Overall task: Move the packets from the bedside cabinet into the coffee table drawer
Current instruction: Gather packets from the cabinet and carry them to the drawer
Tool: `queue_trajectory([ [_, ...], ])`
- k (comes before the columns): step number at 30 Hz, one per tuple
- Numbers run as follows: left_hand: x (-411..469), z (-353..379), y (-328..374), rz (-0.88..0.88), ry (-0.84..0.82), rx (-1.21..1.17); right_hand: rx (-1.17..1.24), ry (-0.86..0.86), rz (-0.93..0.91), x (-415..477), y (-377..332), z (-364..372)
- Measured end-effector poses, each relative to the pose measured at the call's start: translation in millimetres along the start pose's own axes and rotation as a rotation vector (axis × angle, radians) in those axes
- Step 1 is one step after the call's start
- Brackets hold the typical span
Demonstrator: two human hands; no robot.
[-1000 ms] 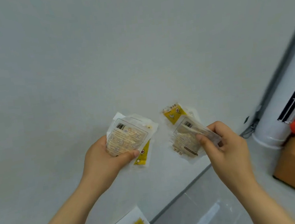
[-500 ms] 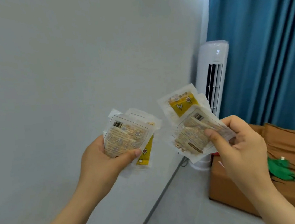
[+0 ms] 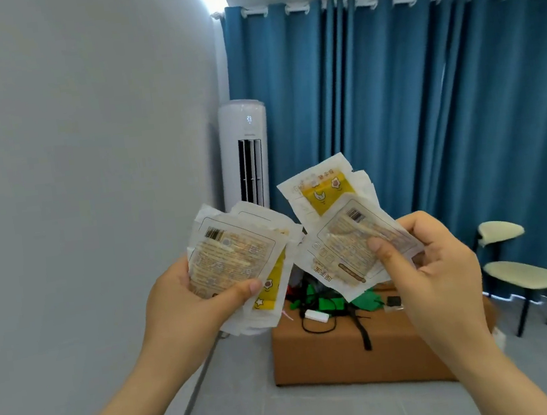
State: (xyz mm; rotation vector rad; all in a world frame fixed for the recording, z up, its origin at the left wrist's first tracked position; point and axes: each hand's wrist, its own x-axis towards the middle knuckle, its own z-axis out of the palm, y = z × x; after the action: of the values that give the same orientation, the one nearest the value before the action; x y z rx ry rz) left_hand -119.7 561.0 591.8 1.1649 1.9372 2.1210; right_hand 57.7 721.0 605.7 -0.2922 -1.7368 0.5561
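My left hand (image 3: 188, 305) grips a small stack of clear and yellow snack packets (image 3: 237, 262), thumb pressed across the front one. My right hand (image 3: 432, 267) holds another fanned bunch of the same packets (image 3: 331, 221), one showing its yellow printed face at the top. Both bunches are held up at chest height, close together but apart, in front of the view. Neither the bedside cabinet nor the coffee table drawer is in view.
A grey wall runs along the left. A white standing air conditioner (image 3: 245, 152) stands in the corner before blue curtains (image 3: 424, 104). A brown box-shaped seat (image 3: 350, 352) with green items and cables on top sits ahead. A cream stool (image 3: 521, 274) is at right.
The view has swung right and up from the wall to the curtained corner. Both hands keep their packets, held a little higher and closer together.
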Motion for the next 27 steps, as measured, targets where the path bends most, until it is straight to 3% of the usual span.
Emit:
queue_trajectory([
  [13,122.8,137.2,-63.1,-0.004,-0.35,-0.21,-0.332,0.245,0.117,43.3,98.7,-28.1],
  [27,158.5,389.8,-87.6,0.014,-0.639,-0.343,-0.62,0.409,0.167,79.5,241.3,-165.5],
])
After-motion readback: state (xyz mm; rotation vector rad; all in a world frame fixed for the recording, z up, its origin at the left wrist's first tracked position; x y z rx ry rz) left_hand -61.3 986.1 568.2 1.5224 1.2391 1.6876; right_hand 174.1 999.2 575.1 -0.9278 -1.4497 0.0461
